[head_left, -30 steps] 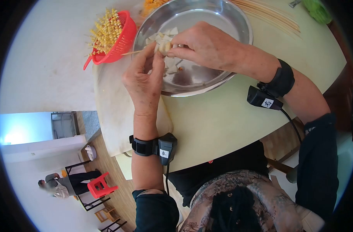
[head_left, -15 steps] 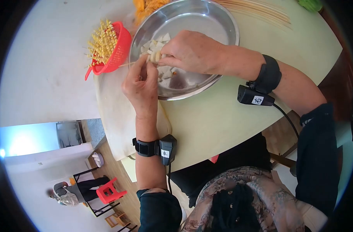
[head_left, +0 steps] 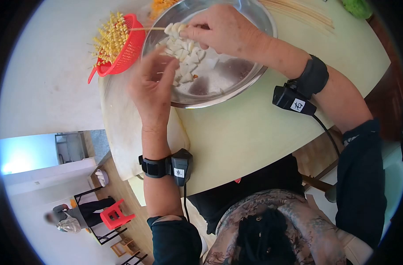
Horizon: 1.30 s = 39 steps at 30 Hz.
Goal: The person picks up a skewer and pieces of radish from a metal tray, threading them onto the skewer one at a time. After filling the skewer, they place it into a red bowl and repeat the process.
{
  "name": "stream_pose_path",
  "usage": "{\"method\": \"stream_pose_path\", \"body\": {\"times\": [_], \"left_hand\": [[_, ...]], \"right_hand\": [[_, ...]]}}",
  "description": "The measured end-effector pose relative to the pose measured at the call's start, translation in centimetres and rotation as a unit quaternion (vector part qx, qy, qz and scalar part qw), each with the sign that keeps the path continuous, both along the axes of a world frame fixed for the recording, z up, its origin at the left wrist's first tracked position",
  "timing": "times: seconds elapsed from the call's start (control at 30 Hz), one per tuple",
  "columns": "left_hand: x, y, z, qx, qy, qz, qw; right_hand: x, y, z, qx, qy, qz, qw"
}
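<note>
Over a round metal basin (head_left: 237,95), my right hand (head_left: 221,28) pinches white pieces threaded on a thin wooden skewer (head_left: 155,28), whose bare end points left. My left hand (head_left: 155,84) is at the basin's left rim, below the skewer and apart from it, thumb and fingers spread with a gap between them; its fingertips are blurred. Loose white cut pieces (head_left: 186,57) lie in the basin under and between the hands, with a small orange bit (head_left: 195,76) beside them.
Left of the basin, a red plastic basket (head_left: 128,51) holds many skewers of yellow pieces (head_left: 111,39). Bare sticks (head_left: 303,13) lie at the back right, near something green (head_left: 358,8). Orange food (head_left: 161,6) is behind the basin. Far left, a person (head_left: 78,216) stands by a red stool (head_left: 116,215).
My right hand has lifted the skewer with its white pieces up and away from the pile. My left hand has let go and moved slightly left, its fingers now apart.
</note>
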State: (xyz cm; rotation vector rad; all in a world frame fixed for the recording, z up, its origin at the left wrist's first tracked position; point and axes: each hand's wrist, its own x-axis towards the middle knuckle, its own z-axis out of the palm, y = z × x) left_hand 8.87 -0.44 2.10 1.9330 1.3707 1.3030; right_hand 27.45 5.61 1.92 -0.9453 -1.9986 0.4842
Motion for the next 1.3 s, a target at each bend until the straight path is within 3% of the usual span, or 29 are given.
{"method": "stream_pose_path", "body": {"times": [0.03, 0.1, 0.17, 0.23, 0.57, 0.63, 0.67, 0.73, 0.77, 0.83, 0.97, 1.3], "left_hand": [[-0.3, 0.1, 0.3, 0.002, -0.003, 0.000, 1.000], [-0.7, 0.2, 0.7, -0.002, 0.262, -0.026, 0.965], [-1.0, 0.3, 0.7, -0.028, 0.267, -0.032, 0.963], [-1.0, 0.3, 0.9, -0.088, 0.304, -0.049, 0.947], [-1.0, 1.3, 0.4, -0.067, 0.326, -0.085, 0.939], [-1.4, 1.1, 0.2, -0.107, 0.154, -0.016, 0.982], [-1.6, 0.9, 0.3, -0.104, 0.157, -0.015, 0.982], [-1.7, 0.4, 0.9, -0.117, -0.149, -0.014, 0.982], [-2.5, 0.6, 0.8, -0.113, -0.147, -0.010, 0.983], [-3.9, 0.7, 0.1, -0.095, -0.261, -0.007, 0.961], [-4.4, 0.8, -0.3, -0.061, -0.333, 0.012, 0.941], [-4.7, 1.0, -0.7, -0.041, -0.382, 0.059, 0.921]], "right_hand": [[0.1, 0.3, 0.0, -0.018, 0.037, -0.018, 0.999], [-0.1, 0.6, -0.4, -0.039, 0.071, -0.003, 0.997], [-0.3, 0.7, -0.6, -0.061, 0.109, 0.015, 0.992], [-0.2, 0.6, -0.6, 0.004, 0.039, -0.002, 0.999], [0.0, 0.0, -0.3, -0.021, 0.064, 0.012, 0.998], [0.0, -0.1, -0.3, -0.033, 0.072, 0.019, 0.997], [0.1, -0.2, -0.2, -0.030, 0.075, 0.020, 0.997], [0.1, -0.5, 0.1, -0.035, 0.050, 0.034, 0.998], [0.0, -0.7, 0.1, -0.032, 0.052, 0.038, 0.997], [-0.1, -1.1, 0.1, 0.021, 0.011, 0.056, 0.998], [-0.3, -1.9, 0.1, 0.040, -0.007, 0.080, 0.996], [-0.2, -2.1, 0.2, 0.004, -0.074, 0.068, 0.995]]}}
